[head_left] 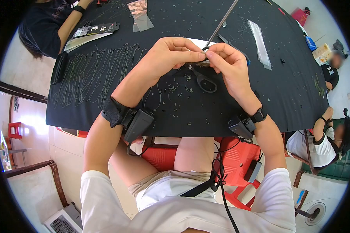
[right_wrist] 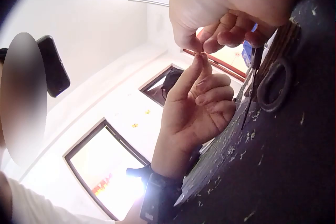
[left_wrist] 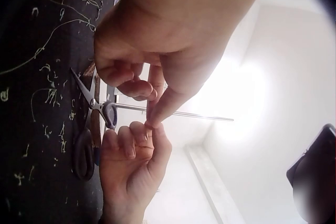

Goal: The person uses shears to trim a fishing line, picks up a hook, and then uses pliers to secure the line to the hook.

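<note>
Both hands meet over the black-covered table, fingertips together. My left hand (head_left: 169, 54) pinches between thumb and forefinger, and so does my right hand (head_left: 231, 64), at the same spot. What they pinch is tiny and mostly hidden by the fingertips; I cannot tell its kind. A thin metal rod (head_left: 223, 24) slants up and away just beyond the fingers. Below the hands lies a pair of scissors (left_wrist: 93, 103) with dark handles, its blades spread. Many thin looped lines (head_left: 85, 73) lie side by side to the left.
Small line clippings (head_left: 175, 90) litter the cloth. A long clear plastic sleeve (head_left: 259, 44) lies to the right, a black-labelled packet (head_left: 96, 30) to the left. Other people sit at the far left and right. A red stool (head_left: 239, 159) stands under the near edge.
</note>
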Demonstrator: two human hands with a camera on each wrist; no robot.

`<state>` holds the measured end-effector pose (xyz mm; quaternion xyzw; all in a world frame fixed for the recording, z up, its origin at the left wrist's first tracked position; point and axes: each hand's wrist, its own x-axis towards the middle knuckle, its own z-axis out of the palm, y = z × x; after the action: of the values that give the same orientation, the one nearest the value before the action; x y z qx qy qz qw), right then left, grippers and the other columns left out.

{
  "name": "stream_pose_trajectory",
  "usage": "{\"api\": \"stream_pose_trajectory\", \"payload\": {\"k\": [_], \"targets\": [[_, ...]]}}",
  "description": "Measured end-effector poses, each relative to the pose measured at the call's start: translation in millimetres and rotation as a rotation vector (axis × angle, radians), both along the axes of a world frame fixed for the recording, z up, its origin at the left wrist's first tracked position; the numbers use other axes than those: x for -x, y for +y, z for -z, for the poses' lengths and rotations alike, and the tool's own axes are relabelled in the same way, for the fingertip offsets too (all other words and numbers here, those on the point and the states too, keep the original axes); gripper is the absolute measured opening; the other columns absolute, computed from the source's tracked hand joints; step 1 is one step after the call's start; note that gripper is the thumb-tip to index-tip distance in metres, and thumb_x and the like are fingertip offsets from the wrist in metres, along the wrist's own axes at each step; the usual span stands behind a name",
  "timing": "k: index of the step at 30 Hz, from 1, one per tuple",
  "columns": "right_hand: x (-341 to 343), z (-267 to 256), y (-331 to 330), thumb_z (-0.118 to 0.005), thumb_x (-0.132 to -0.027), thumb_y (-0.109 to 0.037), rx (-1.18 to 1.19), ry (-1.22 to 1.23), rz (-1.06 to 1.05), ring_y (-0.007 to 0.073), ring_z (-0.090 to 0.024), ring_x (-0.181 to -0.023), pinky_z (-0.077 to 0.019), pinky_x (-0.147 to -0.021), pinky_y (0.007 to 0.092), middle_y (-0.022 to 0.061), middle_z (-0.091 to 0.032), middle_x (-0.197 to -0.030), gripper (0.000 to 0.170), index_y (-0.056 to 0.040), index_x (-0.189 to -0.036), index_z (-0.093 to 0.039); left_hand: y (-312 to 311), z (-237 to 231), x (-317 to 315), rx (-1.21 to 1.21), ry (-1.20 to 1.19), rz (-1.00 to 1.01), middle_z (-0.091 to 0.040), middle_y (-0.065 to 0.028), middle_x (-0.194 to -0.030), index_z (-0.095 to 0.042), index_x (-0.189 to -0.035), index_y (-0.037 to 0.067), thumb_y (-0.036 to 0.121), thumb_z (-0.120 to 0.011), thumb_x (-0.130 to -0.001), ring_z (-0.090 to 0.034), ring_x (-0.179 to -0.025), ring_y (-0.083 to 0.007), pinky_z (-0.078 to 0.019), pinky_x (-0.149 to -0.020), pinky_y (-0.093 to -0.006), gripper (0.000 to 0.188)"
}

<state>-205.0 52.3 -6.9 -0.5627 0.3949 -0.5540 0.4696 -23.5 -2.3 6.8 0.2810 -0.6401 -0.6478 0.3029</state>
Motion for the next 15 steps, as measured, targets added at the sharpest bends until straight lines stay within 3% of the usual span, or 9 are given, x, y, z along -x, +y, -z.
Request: {"api": "stream_pose_trajectory", "payload": {"k": [15], "targets": [[-0.8, -1.3, 0.6, -0.062, -0.082, -0.013, -0.010, 0.002, 0.002, 0.0001, -0.048, -0.059, -0.0339, -0.049, 0.0139, -0.0033, -0.057, -0.071, 0.012, -0.0038, -0.089, -0.060, -0.3, 0.2, 0.5, -0.021, 0.015, 0.020, -0.051, 0.0059, -0.065, -0.063, -0.083, 0.007, 0.015, -0.065, -0.077, -0.036, -0.054, -0.0016, -0.0256, -0.048, -0.0165, 0.010]]}}
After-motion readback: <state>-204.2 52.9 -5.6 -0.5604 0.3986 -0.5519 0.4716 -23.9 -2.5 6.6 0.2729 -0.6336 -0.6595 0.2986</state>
